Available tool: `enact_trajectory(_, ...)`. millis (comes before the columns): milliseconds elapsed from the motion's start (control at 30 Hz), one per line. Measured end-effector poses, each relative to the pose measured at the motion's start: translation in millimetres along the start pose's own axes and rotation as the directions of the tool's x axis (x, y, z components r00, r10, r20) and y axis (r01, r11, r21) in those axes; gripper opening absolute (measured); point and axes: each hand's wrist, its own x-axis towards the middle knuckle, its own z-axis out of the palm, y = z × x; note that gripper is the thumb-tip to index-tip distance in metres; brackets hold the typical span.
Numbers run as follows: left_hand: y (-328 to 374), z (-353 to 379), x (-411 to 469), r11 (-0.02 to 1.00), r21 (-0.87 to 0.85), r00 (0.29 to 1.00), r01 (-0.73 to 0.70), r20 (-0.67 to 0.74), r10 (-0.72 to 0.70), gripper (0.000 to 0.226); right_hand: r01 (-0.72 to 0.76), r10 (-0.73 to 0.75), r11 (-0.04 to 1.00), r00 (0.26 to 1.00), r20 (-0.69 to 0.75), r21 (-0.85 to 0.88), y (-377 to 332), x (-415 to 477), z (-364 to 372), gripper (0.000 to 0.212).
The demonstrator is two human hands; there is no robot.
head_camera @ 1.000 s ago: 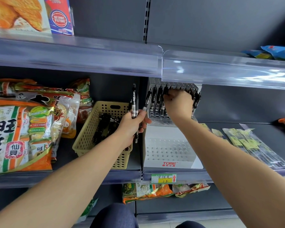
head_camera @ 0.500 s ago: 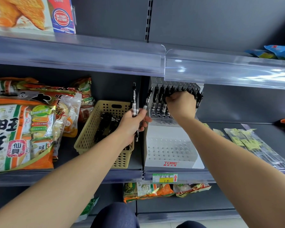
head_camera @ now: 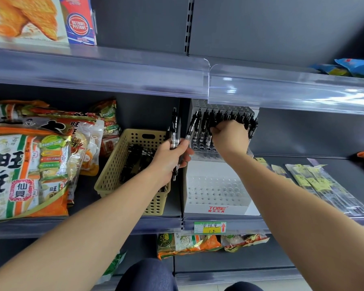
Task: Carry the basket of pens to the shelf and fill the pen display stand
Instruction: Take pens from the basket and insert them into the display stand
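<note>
A beige perforated basket [head_camera: 116,164] with black pens inside stands on the middle shelf. Right of it is a white tiered pen display stand [head_camera: 216,192] marked TOME. Its lower tiers show bare holes; several black pens [head_camera: 200,127] stand in its back rows. My left hand [head_camera: 170,156] grips a small bunch of black pens [head_camera: 174,131] upright, between basket and stand. My right hand [head_camera: 229,137] is curled at the stand's back row, fingers among the pens there; what it holds is hidden.
Snack bags [head_camera: 27,164] fill the shelf left of the basket. Flat packets with yellow tags [head_camera: 315,181] lie to the right of the stand. A clear shelf rail [head_camera: 282,91] overhangs the stand's top. A price label [head_camera: 209,227] sits on the shelf edge below.
My right hand has stayed at the back row of the stand, shifting slightly. My left hand keeps the bunch of pens in the same place.
</note>
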Motion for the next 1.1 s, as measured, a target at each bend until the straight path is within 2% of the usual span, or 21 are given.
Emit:
enact_trajectory(167, 1, 1, -2, 1.0, -0.023, 1.0, 0.014, 0.019, -0.014, 0.01, 0.014, -0.013, 0.999, 1.0, -0.026, 0.034, 4, -4, -4, 0.03)
enact_trajectory(267, 0, 2, -3, 1.0, -0.025, 1.0, 0.014, 0.02, -0.014, 0.011, 0.084, -0.082, 0.971, 0.996, -0.02, 0.222, -1, -13, -3, 0.017)
enact_trajectory(333, -1, 4, -4, 1.0, -0.02, 1.0, 0.012, 0.022, -0.012, 0.013, 0.04, -0.067, 0.893, 0.997, 0.045, 0.449, -8, -20, -5, 0.017)
enact_trajectory(400, -2, 6, -4, 1.0, -0.012, 1.0, 0.011, 0.023, -0.011, 0.015, -0.038, -0.054, 0.806, 0.989, 0.138, 0.591, -13, -25, -9, 0.016)
enact_trajectory(467, -2, 6, -6, 1.0, -0.006, 1.0, 0.008, 0.029, -0.008, 0.011, -0.084, -0.061, 0.769, 0.977, 0.204, 0.634, -15, -26, -11, 0.014)
enact_trajectory(567, 0, 7, -8, 1.0, -0.021, 0.999, 0.006, 0.043, -0.005, 0.005, -0.13, -0.044, 0.766, 0.966, 0.254, 0.629, -18, -26, -12, 0.026)
enact_trajectory(633, 1, 7, -7, 0.999, -0.043, 0.999, 0.015, 0.04, -0.013, 0.006, -0.16, -0.021, 0.736, 0.966, 0.259, 0.658, -19, -23, -13, 0.018)
enact_trajectory(700, -1, 4, -5, 1.0, -0.016, 1.0, 0.01, 0.006, -0.01, 0.007, -0.165, 0.002, 0.697, 0.974, 0.228, 0.698, -20, -20, -18, 0.013)
enact_trajectory(800, -5, 0, -2, 0.998, 0.064, 0.998, -0.001, -0.061, 0.005, 0.01, -0.109, 0.026, 0.674, 0.992, 0.124, 0.731, -19, -11, -24, 0.019)
enact_trajectory(867, -4, -1, -3, 0.997, 0.078, 0.997, 0.008, -0.073, -0.002, 0.013, -0.073, 0.06, 0.711, 0.997, 0.043, 0.699, -17, -5, -24, 0.02)
enact_trajectory(967, -1, -2, -6, 0.999, 0.026, 0.999, 0.03, -0.041, -0.029, 0.017, -0.045, 0.107, 0.764, 0.993, -0.058, 0.644, -14, 2, -21, 0.009)
enact_trajectory(1100, 0, -3, -5, 0.999, 0.015, 0.998, 0.05, -0.028, -0.05, 0.024, 0.048, 0.04, 0.852, 0.987, -0.156, 0.522, -12, 4, -18, 0.015)
